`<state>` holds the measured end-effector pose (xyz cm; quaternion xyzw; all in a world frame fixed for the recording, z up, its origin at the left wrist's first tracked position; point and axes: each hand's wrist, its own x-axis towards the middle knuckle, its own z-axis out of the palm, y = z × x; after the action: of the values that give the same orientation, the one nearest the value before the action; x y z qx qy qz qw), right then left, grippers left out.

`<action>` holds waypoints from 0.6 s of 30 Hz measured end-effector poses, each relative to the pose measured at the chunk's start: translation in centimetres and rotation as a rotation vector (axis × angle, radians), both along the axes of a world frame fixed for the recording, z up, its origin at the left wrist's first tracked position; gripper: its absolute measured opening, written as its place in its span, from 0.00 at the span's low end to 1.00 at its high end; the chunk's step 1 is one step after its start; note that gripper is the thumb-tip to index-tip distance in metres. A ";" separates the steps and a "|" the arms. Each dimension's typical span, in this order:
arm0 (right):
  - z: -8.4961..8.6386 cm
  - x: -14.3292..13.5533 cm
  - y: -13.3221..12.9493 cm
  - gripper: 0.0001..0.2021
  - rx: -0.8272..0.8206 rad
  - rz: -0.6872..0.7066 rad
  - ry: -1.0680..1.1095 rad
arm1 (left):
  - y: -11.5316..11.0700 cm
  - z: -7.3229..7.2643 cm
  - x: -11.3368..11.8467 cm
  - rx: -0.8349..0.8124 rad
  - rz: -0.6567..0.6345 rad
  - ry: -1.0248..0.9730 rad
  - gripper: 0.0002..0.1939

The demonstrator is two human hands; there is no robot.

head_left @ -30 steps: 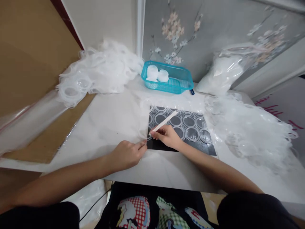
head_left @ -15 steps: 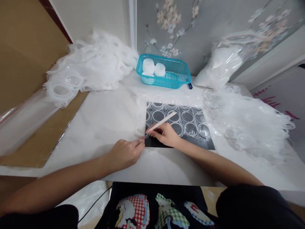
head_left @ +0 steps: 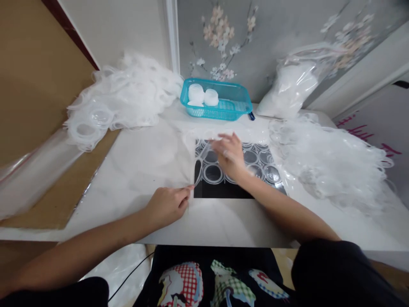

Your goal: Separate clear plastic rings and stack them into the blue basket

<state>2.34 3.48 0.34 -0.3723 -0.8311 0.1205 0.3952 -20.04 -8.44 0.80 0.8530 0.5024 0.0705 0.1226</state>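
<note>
A clear plastic sheet of round rings [head_left: 213, 174] lies over a black mat [head_left: 230, 192]. My left hand [head_left: 169, 205] rests at the mat's lower left corner, thumb and forefinger pinched on the sheet's edge. From those fingertips a thin strip of the sheet curves upward, apart from the black surface. My right hand [head_left: 230, 157] is over the upper middle of the sheet, smeared by motion, fingers bent. A pale streak across it looks like the flat white stick [head_left: 234, 160]; its ends are hard to make out.
Behind the mat stands a turquoise basket [head_left: 220, 114] with several white round pieces. Heaps of clear ring scraps lie left [head_left: 128, 94] and right [head_left: 332, 162]. A filled clear bag [head_left: 289, 87] leans against the wall. Brown cardboard [head_left: 60, 204] lies at the left.
My right hand has moved up and away from the left corner, and the stick has swung back across it. The sheet's left edge now curves up off the mat. My left hand stays nearly in place.
</note>
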 end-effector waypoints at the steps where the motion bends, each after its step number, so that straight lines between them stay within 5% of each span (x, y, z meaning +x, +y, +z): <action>1: 0.4 0.3 0.6 0.11 -0.037 -0.130 0.113 | 0.0 0.0 -0.1 0.013 -0.004 -0.007 0.12; 3: 0.8 1.4 0.4 0.10 -0.128 -0.214 0.198 | 0.0 -0.2 -0.1 0.056 -0.024 -0.030 0.12; 9: -1.0 4.5 -5.5 0.10 -0.552 0.037 0.135 | 0.4 -0.3 1.2 0.162 -0.226 -0.046 0.14; 18: -2.0 4.0 -5.4 0.08 -0.490 0.090 0.158 | 2.0 0.8 4.8 0.096 -0.326 0.323 0.15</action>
<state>6.34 -1.90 -1.71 -0.4088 -0.7596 0.3643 0.3511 -15.26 -6.42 1.60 0.9280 0.3670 -0.0636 0.0096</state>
